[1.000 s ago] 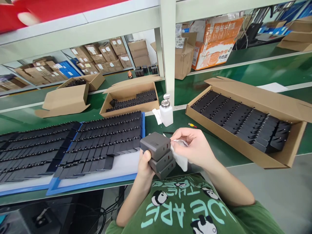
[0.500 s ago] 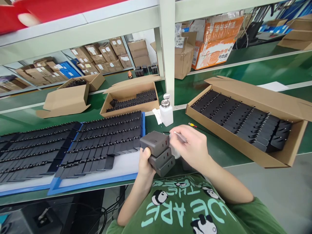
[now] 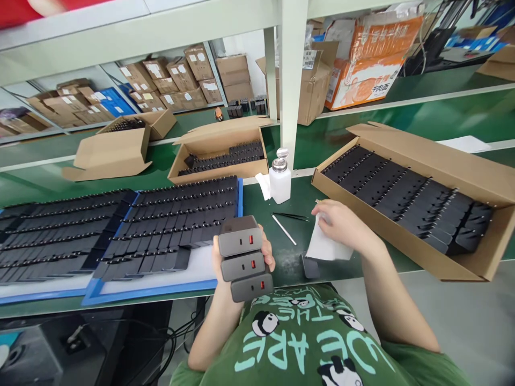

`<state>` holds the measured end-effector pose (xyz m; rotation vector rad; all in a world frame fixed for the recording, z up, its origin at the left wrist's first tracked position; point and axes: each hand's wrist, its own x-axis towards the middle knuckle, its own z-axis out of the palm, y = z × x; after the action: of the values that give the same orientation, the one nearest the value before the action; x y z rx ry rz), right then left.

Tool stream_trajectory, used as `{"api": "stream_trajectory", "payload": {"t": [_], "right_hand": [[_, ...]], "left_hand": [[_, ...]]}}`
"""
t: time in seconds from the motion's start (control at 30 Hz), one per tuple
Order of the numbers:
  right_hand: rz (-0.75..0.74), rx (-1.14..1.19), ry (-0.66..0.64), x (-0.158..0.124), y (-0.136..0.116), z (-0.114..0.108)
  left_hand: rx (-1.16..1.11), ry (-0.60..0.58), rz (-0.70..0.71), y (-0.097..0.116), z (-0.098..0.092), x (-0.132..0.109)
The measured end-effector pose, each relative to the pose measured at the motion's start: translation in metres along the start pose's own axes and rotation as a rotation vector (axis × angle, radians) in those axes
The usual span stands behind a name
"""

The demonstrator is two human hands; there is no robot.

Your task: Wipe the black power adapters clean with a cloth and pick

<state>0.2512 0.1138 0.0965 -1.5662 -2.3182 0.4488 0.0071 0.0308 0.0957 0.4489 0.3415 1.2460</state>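
nearest to us, our left hand (image 3: 241, 262) is closed around a stack of three grey chargers (image 3: 245, 259), held just above the front edge of the green bench (image 3: 289, 257). the chargers are blocky with rounded corners, matt dark grey, stacked one on another and turned so their port faces look up at us; each face shows a small red port and a darker slot beside it. our fingers wrap the right side of the stack, the thumb hidden behind it.

a little further out, our right hand (image 3: 340, 222) rests on a white cloth (image 3: 328, 246) lying flat on the bench, fingers curled over its far edge; we cannot tell whether it pinches the cloth or only presses on it. beside the cloth lie a thin metal stick (image 3: 284, 229) and black tweezers (image 3: 290, 216).

to the left, a blue-rimmed tray (image 3: 161, 294) carries rows of black parts. beyond stands a white dispenser bottle (image 3: 280, 179), and to the right a long cardboard box (image 3: 462, 182) filled with black parts.
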Motion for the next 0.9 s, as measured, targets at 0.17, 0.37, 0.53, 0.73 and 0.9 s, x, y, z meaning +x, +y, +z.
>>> {"api": "stream_trajectory", "payload": {"t": [0.17, 0.37, 0.53, 0.73, 0.9], "right_hand": [[-0.094, -0.103, -0.213, 0.024, -0.011, 0.033], [0.002, -0.245, -0.308, 0.050, -0.029, 0.053], [0.383, -0.472, -0.186, 0.032, 0.016, 0.039], [0.457, -0.533, -0.159, 0.013, 0.047, 0.039], [0.103, -0.372, -0.131, 0.020, 0.032, 0.049]], "left_hand": [[-0.053, -0.084, 0.010, 0.001, -0.008, -0.009], [-0.125, -0.114, -0.038, 0.001, -0.011, -0.023], [0.012, -0.297, -0.028, 0.005, -0.034, -0.020], [-0.044, -0.189, -0.071, -0.005, -0.025, -0.012], [-0.059, -0.102, -0.106, -0.005, -0.008, -0.015]]}}
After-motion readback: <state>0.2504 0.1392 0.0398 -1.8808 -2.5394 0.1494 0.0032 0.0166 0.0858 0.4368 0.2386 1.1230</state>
